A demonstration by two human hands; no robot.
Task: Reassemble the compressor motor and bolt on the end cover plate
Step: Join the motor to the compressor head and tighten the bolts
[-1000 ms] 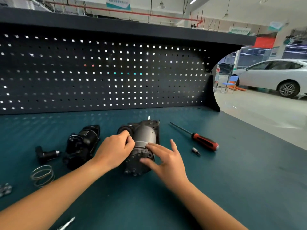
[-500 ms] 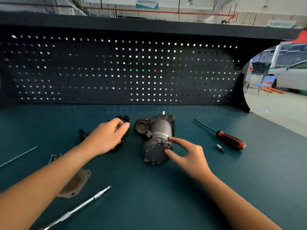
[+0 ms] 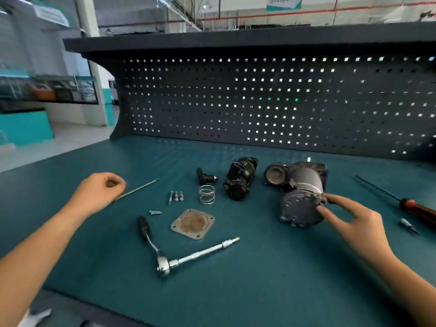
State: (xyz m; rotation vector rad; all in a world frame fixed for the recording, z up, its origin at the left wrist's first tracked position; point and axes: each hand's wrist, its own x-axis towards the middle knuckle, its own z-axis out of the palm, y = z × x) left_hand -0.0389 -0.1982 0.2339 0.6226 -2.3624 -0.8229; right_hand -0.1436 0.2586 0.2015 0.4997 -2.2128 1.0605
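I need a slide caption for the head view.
Right hand touches the compressor motor; left hand grips a thin rod.

Motor housing (image 3: 304, 204) matt grey metal; cover plate (image 3: 192, 223) dull, rust-stained; ratchet (image 3: 179, 261) glossy chrome; benchtop (image 3: 259, 279) matt teal.
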